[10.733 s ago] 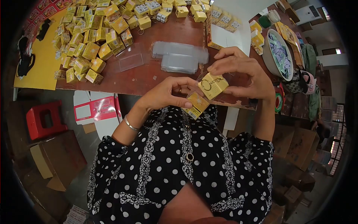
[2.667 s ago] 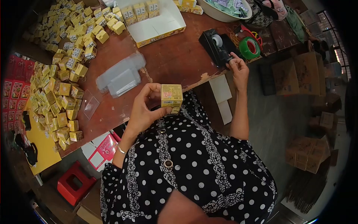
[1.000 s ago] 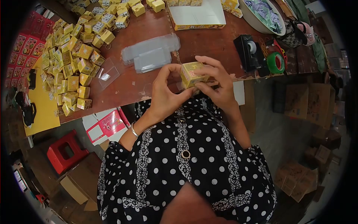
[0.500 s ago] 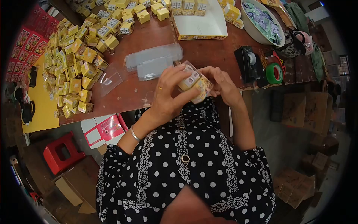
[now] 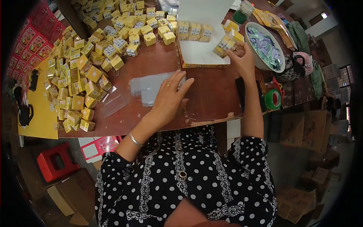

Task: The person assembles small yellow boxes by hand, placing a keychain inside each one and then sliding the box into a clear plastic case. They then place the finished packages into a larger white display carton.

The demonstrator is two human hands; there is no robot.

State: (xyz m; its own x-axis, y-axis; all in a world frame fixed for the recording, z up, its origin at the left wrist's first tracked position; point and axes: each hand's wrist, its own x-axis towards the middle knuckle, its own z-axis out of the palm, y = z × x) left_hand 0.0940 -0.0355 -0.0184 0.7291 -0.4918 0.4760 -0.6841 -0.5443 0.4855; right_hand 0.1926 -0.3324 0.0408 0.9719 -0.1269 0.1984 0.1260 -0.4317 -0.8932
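My right hand [image 5: 244, 60] grips a small clear package with yellow and white pieces [image 5: 224, 46], held over the right part of an open display box [image 5: 204, 65]. Three similar packages [image 5: 194, 31] stand in a row at the box's left. My left hand [image 5: 169, 94] has its fingers apart and holds nothing. It hovers over the right end of flat clear plastic packaging [image 5: 141, 86] on the table. Left of that lies a single clear plastic piece [image 5: 114, 105].
A large pile of yellow cube keychains [image 5: 81, 75] covers the table's left. To the right are a bowl of small sachets [image 5: 266, 47], green tape [image 5: 272, 99], a dark tape dispenser partly behind my right forearm, and a jar [image 5: 242, 14]. A red stool [image 5: 57, 162] stands below left.
The package has left my left hand and moved up and right in my right hand, to the display box. My left hand has opened. The view has shifted, showing more of the table's far side.
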